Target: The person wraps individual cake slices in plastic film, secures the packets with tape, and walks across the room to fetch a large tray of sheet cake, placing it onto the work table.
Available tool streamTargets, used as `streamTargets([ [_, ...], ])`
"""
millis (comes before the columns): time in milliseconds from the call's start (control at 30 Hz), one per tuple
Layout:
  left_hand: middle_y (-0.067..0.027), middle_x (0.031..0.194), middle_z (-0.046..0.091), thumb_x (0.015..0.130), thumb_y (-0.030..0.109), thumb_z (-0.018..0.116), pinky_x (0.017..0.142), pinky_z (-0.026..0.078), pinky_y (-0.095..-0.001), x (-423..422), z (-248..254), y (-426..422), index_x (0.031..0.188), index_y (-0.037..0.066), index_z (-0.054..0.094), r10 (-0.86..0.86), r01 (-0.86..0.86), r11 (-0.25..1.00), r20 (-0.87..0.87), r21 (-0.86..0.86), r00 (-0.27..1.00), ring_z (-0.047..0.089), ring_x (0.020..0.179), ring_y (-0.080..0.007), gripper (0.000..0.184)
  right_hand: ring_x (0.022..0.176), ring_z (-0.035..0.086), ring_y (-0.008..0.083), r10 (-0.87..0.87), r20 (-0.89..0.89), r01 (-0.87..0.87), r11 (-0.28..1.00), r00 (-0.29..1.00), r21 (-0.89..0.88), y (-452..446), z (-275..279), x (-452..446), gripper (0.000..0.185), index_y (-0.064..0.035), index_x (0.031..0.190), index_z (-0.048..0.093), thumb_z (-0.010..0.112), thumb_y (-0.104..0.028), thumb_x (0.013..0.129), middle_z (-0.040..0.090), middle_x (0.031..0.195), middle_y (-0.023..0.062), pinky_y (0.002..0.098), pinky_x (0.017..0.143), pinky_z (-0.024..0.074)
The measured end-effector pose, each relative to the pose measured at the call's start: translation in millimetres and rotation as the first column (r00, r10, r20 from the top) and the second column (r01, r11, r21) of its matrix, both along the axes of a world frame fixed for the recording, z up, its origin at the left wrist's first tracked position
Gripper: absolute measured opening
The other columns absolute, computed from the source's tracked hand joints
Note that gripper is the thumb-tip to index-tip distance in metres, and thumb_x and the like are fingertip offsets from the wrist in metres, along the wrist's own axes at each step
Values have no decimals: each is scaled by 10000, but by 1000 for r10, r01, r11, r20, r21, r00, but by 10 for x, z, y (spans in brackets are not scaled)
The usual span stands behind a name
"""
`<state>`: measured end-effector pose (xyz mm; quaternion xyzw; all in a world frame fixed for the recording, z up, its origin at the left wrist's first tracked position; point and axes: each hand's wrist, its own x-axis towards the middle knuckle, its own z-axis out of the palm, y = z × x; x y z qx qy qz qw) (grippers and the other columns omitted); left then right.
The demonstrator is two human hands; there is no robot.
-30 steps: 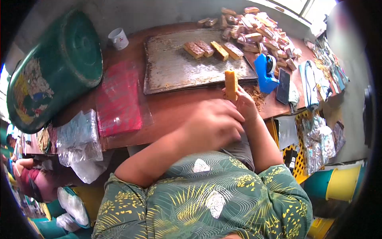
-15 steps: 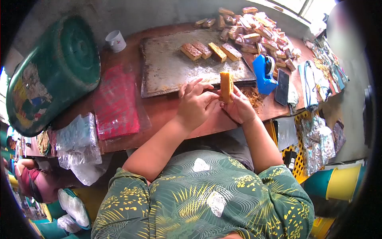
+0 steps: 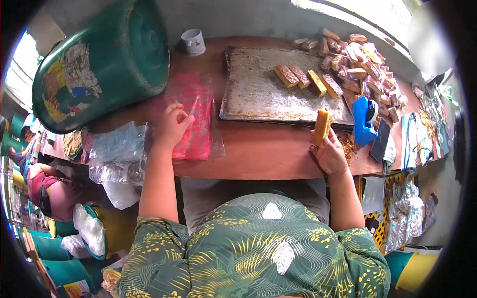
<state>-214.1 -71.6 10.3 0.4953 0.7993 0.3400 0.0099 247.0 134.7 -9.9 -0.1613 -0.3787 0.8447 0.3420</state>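
Taking the middle of the view as our clock's centre, we start at ten o'clock with a green bin (image 3: 99, 74) lying on its side, and clear plastic bags (image 3: 119, 149) at nine. Our left hand (image 3: 172, 126), near ten, has loosely bent fingers and the thumb standing apart; it is over the red plastic sheets (image 3: 198, 136), though we cannot tell whether it touches them. A white mug (image 3: 194, 43) stands at eleven. From twelve to two, a stained baking tray (image 3: 248, 99) lies on the brown surface (image 3: 258, 166), bearing four cake bars (image 3: 308, 81), three with glossy browned tops up and one showing its yellow side. Between two and three, our right hand (image 3: 332, 154) pinches the cake bar (image 3: 322, 128) low down, just beyond the tray's near edge. It is long and narrow, golden yellow with a thin darker edge, nearly upright, its top leaning towards one o'clock. Loose crumbs (image 3: 350, 149) lie beside that hand; a heap of shiny-wrapped bars (image 3: 365, 69) fills two o'clock, with a blue tape dispenser (image 3: 364, 124) and dark phone (image 3: 380, 141) near three.
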Motion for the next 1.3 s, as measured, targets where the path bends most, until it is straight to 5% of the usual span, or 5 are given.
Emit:
streamTargets([
  [600,-163,1288,651,926,245,678,1030,480,-390,-535,-79,77,989,3,745,-72,79,997,241,-18,968,625,1188,-317,259,1176,617,209,-268,74,211,876,961,433,-204,-99,-318,506,-120,1487,433,608,-107,1013,579,1384,100,389,986,511],
  [800,-133,1273,659,962,262,661,1025,474,-371,-486,-222,97,1113,4,694,-45,40,997,-75,-65,996,622,1182,-247,301,1223,589,225,453,115,-468,861,884,199,-1019,137,-1059,735,-105,1590,301,687,-84,965,557,1389,108,426,1064,484],
  [900,-94,1277,665,1011,295,625,1021,468,-360,-768,44,119,1192,29,668,15,56,963,261,-263,965,606,1181,-192,324,1323,505,226,9,208,-61,967,978,249,-593,-69,-705,670,-103,1559,366,665,-34,963,504,1464,104,379,1076,471],
  [1067,-32,1308,649,1060,310,574,1020,450,-332,305,768,225,1314,90,629,-349,6,869,602,495,718,570,1204,-149,341,1129,620,175,-554,48,419,681,831,601,8,226,338,640,-92,1531,348,666,-46,977,633,1260,127,320,951,519],
  [1300,-244,1513,500,940,327,689,1216,251,-554,2280,199,360,1152,23,679,-513,560,814,264,-152,817,327,1497,-449,370,1067,633,164,-512,101,344,696,853,630,-243,337,486,734,-73,1568,278,672,-5,953,650,1215,134,323,902,537],
])
